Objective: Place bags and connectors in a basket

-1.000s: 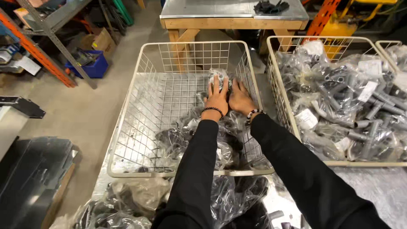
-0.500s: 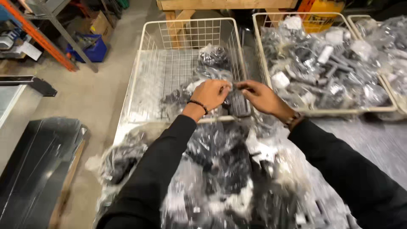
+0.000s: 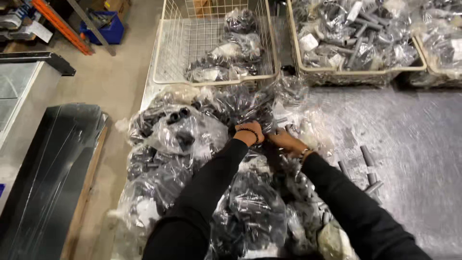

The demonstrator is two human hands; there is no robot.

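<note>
Left hand: the left hand [image 3: 249,133] sits on top of the heap of clear plastic bags [image 3: 192,159], knuckles up, a dark bead bracelet [image 3: 250,132] at the wrist; fingers curled down into the plastic, though how tightly they close I cannot tell from here

Right hand: the right hand [image 3: 287,142] lies just beside it, close to touching; fingers point toward the left hand and press into the same bag; whether they pinch the film or only rest on it is hidden by the crumpled plastic

The bag in hand: a clear bag of dark fittings [image 3: 250,113] right under and just beyond both sets of fingertips, at the far side of the heap; crumpled, so no clear long axis

Which way it lies: straight ahead of the fingers, toward the wire basket [image 3: 163,58]; both hands are about equally near

Arms: both black sleeves stretch forward and converge on that one spot; left forearm steep, right coming in from the side

Around them: the basket beyond holds a few bags at its right side; a second basket [image 3: 351,74] to the right is full of bagged grey tubes; loose grey tubes [image 3: 368,161] lie on the metal table [image 3: 414,144], apart from the right sleeve
</note>
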